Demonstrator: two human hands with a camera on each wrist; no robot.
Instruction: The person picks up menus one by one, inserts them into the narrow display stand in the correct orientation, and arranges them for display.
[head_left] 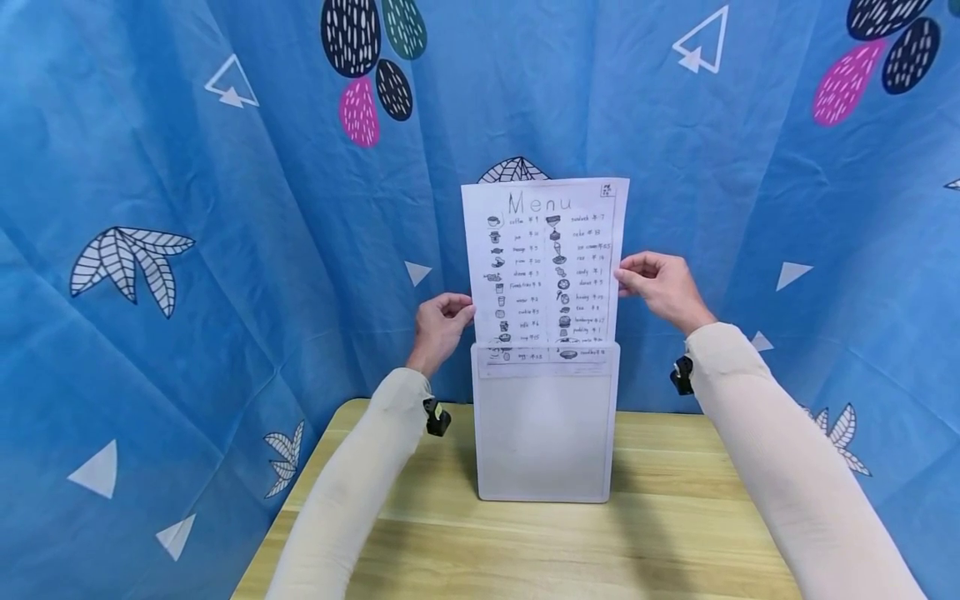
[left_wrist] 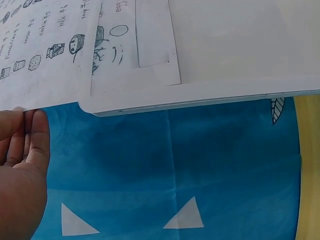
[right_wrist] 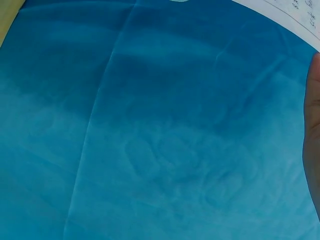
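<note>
A paper menu [head_left: 528, 275] with handwritten words, prices and small drawings stands upright, its bottom strip inside a clear, white-edged sign holder [head_left: 545, 433]. The holder stands on the wooden table. My left hand [head_left: 441, 332] pinches the menu's left edge just above the holder's top. On the opposite side my right hand [head_left: 663, 287] pinches the right edge, somewhat higher. In the left wrist view, the menu's lower part shows through the holder's front panel [left_wrist: 240, 40]. Only a sliver of the right hand [right_wrist: 312, 135] and a corner of paper appear in the right wrist view.
A blue patterned curtain [head_left: 225, 250] hangs behind and to the sides of the light wooden table [head_left: 540, 550]. Small black devices are strapped at both wrists, over pale sleeves [head_left: 352, 492].
</note>
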